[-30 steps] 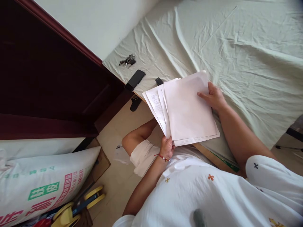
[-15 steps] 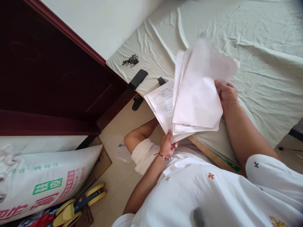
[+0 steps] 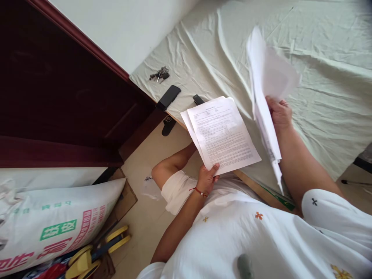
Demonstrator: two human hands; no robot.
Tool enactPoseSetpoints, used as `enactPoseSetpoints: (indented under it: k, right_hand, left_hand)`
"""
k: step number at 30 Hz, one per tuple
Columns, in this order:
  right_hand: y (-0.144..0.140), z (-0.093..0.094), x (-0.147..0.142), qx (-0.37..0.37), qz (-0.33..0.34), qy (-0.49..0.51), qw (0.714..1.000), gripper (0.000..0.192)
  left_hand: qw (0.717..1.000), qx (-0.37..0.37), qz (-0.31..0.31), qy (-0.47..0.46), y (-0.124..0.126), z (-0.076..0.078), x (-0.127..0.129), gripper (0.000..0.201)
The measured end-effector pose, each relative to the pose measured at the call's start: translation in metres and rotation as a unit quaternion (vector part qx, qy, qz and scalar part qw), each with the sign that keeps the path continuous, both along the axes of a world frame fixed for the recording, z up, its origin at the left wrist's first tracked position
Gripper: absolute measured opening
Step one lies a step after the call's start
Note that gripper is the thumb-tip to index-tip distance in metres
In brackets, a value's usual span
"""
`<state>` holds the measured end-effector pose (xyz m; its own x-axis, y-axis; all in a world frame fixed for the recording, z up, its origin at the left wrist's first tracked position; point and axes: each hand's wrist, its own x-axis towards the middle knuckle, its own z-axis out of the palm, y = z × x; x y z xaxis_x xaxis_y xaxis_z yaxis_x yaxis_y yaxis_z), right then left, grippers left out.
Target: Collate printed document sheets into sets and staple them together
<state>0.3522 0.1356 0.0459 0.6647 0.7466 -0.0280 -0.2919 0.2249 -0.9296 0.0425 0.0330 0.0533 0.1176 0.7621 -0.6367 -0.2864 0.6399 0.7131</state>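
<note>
My left hand grips the lower edge of a few printed sheets, thumb on top. The top sheet faces up, covered in small lines of text that I cannot read. To the right, my right hand is closed on a bundle of papers. That bundle is turned nearly edge-on, and its far part is bent over and blurred. The two stacks are apart, both held over the edge of the bed.
Keys, a black phone and a small black object lie on the pale sheet near the bed's corner. A dark slipper rests on the floor. At lower left are a printed white sack and a yellow-wheeled item.
My right hand's papers have lifted off the left stack and swung right, from facing up to edge-on. The left hand's printed top sheet is now uncovered.
</note>
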Motion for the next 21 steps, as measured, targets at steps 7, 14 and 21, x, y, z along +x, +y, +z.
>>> enactPoseSetpoints:
  k: [7, 14, 21]
  right_hand:
    - [-0.003, -0.005, -0.014, -0.075, 0.085, -0.089, 0.99, 0.031]
    - [-0.001, -0.011, -0.014, -0.128, 0.107, -0.166, 0.972, 0.038]
    - [-0.002, -0.008, -0.017, -0.123, 0.076, -0.233, 0.962, 0.043]
  left_hand:
    - [0.999, 0.019, -0.033, -0.01, -0.002, -0.012, -0.001, 0.047]
    - [0.999, -0.031, 0.013, -0.014, 0.0, -0.014, 0.0, 0.059]
    - [0.999, -0.033, -0.001, -0.043, 0.001, -0.011, -0.001, 0.056]
